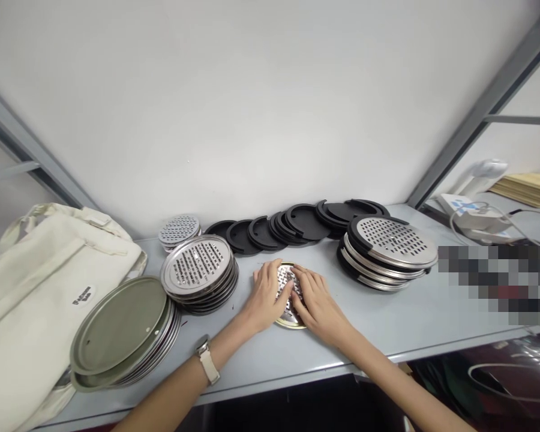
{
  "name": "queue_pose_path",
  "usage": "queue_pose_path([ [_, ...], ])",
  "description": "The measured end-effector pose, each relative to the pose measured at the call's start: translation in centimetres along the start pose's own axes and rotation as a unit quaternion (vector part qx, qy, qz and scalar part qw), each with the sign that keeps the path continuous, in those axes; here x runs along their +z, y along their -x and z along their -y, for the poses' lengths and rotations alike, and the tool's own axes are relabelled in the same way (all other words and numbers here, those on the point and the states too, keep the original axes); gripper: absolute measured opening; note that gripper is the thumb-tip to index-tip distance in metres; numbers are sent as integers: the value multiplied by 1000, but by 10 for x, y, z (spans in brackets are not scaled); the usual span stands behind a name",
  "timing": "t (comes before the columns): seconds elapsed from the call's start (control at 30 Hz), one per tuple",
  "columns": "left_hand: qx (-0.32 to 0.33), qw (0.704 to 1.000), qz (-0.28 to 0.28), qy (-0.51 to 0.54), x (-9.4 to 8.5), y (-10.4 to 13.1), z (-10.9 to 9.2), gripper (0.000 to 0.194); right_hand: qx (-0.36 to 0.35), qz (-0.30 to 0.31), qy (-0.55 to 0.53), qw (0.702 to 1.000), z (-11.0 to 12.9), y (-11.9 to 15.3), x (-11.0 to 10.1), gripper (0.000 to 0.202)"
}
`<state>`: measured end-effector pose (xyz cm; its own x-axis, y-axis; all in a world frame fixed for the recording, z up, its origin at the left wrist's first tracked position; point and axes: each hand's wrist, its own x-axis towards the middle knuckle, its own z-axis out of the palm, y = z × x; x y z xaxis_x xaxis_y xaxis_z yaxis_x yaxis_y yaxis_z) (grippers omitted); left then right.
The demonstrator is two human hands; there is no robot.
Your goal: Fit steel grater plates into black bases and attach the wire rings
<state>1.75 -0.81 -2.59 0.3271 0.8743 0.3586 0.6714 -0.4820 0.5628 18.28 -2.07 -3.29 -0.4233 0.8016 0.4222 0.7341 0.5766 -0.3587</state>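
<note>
A round metal grater plate (290,320) with a yellowish rim lies flat on the grey table in front of me. My left hand (266,297) grips its left side, fingers bent over the far edge and thumb across the holes. From the right, my right hand (317,305) holds the other side, its thumb close to the left one. Both hands hide much of the plate. Left of them stands a stack of grater plates (197,264). To the right is another stack of grater plates (396,239), with black pieces around part of their rims.
Black round trays (306,222) lie overlapping along the wall. Smaller grater discs (179,230) sit behind the left stack. Olive-green round plates (121,327) are piled beside a cream bag (31,288). A white device with cables (468,219) stands at right, beyond a metal post.
</note>
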Motion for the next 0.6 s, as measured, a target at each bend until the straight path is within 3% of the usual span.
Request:
queue_pose_path([
  [0.2, 20, 999, -2, -35, 5, 1, 1, 44, 0, 0, -6, 1000, 0, 0, 2, 39],
  [0.6, 20, 999, -8, -34, 4, 2, -7, 20, -19, 8, 6, 1000, 1, 0, 3, 38],
])
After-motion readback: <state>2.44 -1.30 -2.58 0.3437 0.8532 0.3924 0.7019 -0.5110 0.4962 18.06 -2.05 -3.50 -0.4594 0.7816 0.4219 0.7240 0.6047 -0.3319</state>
